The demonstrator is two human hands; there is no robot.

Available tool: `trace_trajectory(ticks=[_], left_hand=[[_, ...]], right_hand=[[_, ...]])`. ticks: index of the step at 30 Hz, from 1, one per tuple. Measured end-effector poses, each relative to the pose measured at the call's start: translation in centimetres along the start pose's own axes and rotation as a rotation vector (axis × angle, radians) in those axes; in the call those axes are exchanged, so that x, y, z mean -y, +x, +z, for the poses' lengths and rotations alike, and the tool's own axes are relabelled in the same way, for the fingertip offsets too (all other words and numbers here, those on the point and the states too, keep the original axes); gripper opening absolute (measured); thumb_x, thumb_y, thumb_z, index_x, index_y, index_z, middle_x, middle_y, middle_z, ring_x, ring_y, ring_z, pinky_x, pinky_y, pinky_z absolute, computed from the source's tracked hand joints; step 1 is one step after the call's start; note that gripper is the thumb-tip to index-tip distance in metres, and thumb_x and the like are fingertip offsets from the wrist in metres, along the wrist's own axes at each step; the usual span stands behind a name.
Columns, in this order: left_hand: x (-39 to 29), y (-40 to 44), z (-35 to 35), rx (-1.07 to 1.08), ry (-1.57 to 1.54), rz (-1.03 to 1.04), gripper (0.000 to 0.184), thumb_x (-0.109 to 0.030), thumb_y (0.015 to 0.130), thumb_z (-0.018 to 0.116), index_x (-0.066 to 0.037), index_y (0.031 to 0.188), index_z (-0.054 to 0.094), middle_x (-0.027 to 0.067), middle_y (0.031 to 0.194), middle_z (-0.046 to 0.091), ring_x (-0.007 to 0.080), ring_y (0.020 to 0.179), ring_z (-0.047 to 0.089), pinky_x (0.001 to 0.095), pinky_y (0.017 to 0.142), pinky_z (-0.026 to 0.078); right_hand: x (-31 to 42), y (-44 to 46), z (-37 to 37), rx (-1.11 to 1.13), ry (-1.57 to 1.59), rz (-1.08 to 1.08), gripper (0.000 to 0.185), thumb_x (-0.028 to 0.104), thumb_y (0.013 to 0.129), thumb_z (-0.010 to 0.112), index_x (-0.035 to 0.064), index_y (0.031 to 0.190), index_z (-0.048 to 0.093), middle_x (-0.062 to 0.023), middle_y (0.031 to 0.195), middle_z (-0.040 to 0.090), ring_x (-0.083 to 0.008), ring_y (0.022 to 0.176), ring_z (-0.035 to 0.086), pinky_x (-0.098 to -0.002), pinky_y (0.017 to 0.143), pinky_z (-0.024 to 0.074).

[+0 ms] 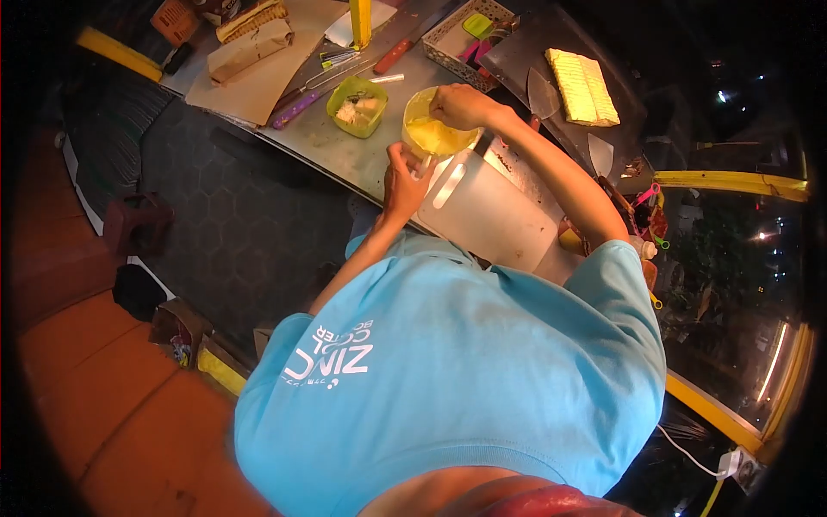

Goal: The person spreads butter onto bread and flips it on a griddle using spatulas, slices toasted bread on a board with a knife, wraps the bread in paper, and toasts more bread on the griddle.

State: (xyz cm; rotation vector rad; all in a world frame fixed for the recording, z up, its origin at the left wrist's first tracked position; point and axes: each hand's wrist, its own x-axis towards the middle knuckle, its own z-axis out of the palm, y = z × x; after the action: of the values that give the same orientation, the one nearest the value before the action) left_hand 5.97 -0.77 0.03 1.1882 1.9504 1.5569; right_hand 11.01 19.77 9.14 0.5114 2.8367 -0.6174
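A round pale bowl [441,138] with yellow contents stands over the worktop. My left hand [402,183] grips its near lower edge, thumb and fingers around what looks like a short handle. My right hand [461,105] is over the far rim, its fingers curled and closed at the bowl's opening; what they hold is hidden. Left of the bowl is a green square container [358,107] with whitish pieces inside. Under my forearms lies a pale board [487,211] with a slot handle.
A griddle [510,67] bears a yellow slab [582,88] and two scrapers. A patterned basket [441,45], a purple-handled tool [295,109], a red-handled tool [393,57] and a wrapped loaf on brown paper [215,96] lie around. Bottles and utensils crowd the right edge.
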Motion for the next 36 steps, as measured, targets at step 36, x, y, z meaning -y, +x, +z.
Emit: trace_trajectory(ticks=[36], left_hand=[[-4.4,-1.5,0.2,0.751,-0.520,-0.243,0.031,-0.020,0.094,0.063,-0.001,0.117,0.053,0.0060,0.087,0.060,0.0159,0.076,0.057,0.0281,0.071,0.048]], right_hand=[[-11.7,-23.5,-10.2,-0.856,0.550,0.558,0.026,0.021,0.092,0.059,0.0044,0.106,0.072,-0.0070,0.088,0.072,-0.0137,0.075,0.064,-0.0292,0.072,0.0511]])
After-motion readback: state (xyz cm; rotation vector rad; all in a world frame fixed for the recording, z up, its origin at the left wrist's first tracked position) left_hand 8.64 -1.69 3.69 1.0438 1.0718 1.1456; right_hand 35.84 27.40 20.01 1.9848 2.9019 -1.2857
